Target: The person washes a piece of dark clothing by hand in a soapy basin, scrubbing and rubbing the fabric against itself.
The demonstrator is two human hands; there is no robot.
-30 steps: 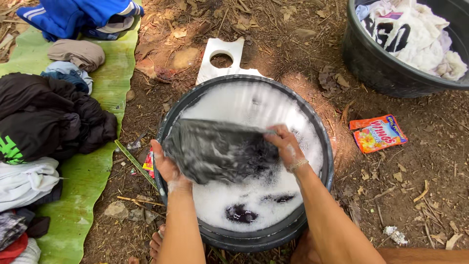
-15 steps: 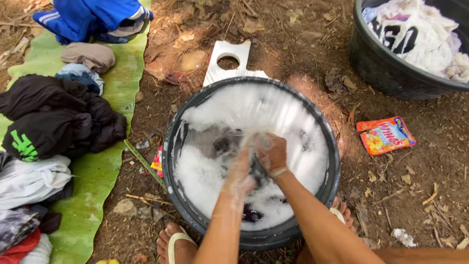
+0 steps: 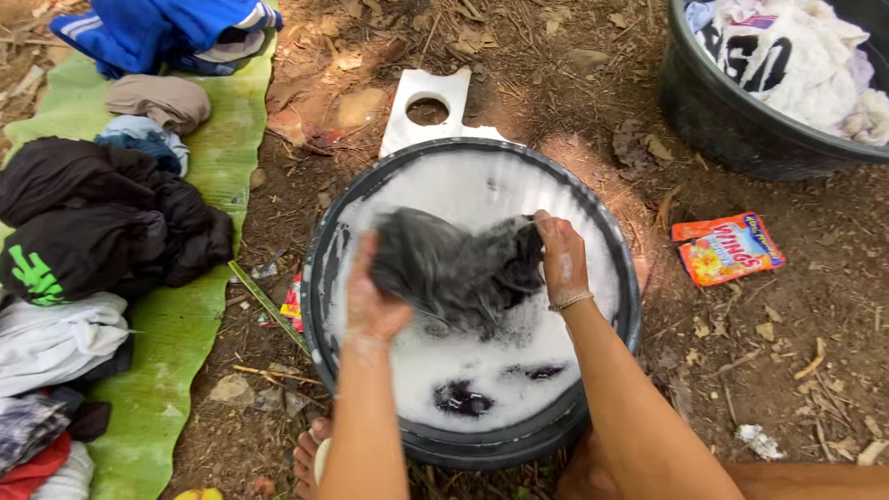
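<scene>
Both hands grip 1 wet dark cloth just above the suds in the black tub, roughly tub centre. L hand clamps the cloth's 9 o'clock edge, fingers curled over the fabric, foam on the skin; R hand pinches the 3 o'clock edge, thumb and fingers closed on a bunched fold, a thin bracelet at the wrist. The cloth hangs slack btwn them, bunched and dripping w/ foam. It's prob. heavy for its size since it looks soaked, fully limp, no stiffness, and soapy so likely slick; a broad fistful of gathered fabric should hold better than a fingertip pinch at a thin hem. Not fragile. More dark fabric pokes through the foam at 6 o'clock of the tub. A white board w/ a round hole lies on the dirt at 12 o'clock of the tub, touching or just behind its rim. An orange sachet sits at 3 o'clock, near. A 2nd tub w/ pale laundry is at 1 to 2 o'clock, well apart. Dry clothes are piled on a green leaf mat at 9 o'clock. A bare foot shows at 7 o'clock.
</scene>
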